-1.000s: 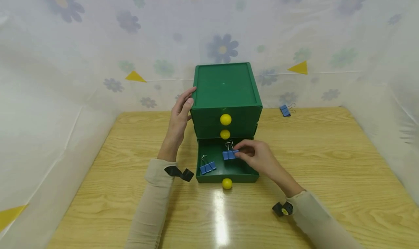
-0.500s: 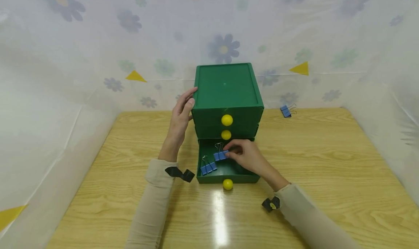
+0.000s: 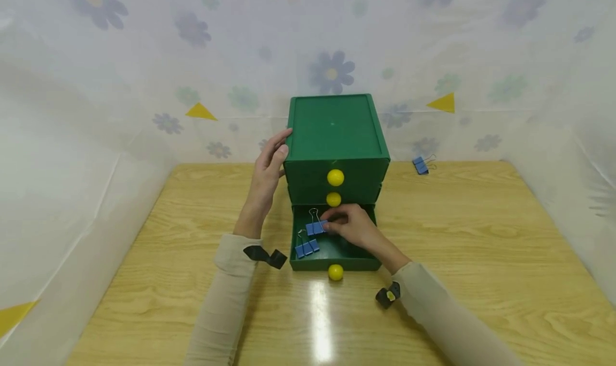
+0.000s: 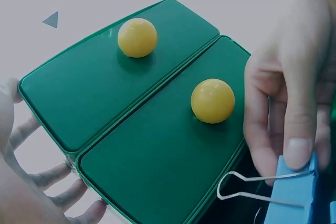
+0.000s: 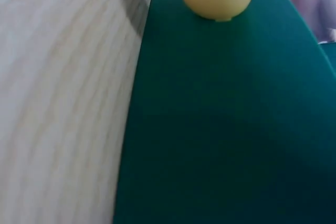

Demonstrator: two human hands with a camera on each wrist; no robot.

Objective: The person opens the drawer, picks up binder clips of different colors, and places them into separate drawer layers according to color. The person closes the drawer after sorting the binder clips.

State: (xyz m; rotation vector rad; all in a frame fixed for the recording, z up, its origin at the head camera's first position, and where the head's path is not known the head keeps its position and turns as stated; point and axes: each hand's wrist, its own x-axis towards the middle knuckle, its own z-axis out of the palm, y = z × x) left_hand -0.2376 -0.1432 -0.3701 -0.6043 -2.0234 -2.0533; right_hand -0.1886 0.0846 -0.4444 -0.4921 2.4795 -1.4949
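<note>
A green drawer cabinet (image 3: 332,128) with yellow ball knobs stands on the table, its bottom drawer (image 3: 337,264) pulled out. My left hand (image 3: 266,178) rests against the cabinet's left side, fingers extended along it, as the left wrist view also shows. Thumb and fingers of my right hand (image 3: 353,227) pinch a blue binder clip (image 3: 315,228) by its right end, over the drawer's left part. Close in front of it, a second blue clip (image 3: 307,248) lies in the drawer's front left corner. The right wrist view shows mostly the drawer front (image 5: 220,103), without the held clip.
Another blue binder clip (image 3: 421,165) lies at the table's back right edge. The two upper drawers, with yellow knobs (image 3: 335,177), are closed above the open one. A pale flowered sheet (image 3: 240,61) hangs behind the wooden table (image 3: 481,237).
My right hand has carried the pinched binder clip leftward inside the drawer, towards the clip in the corner. The left hand keeps its place on the cabinet.
</note>
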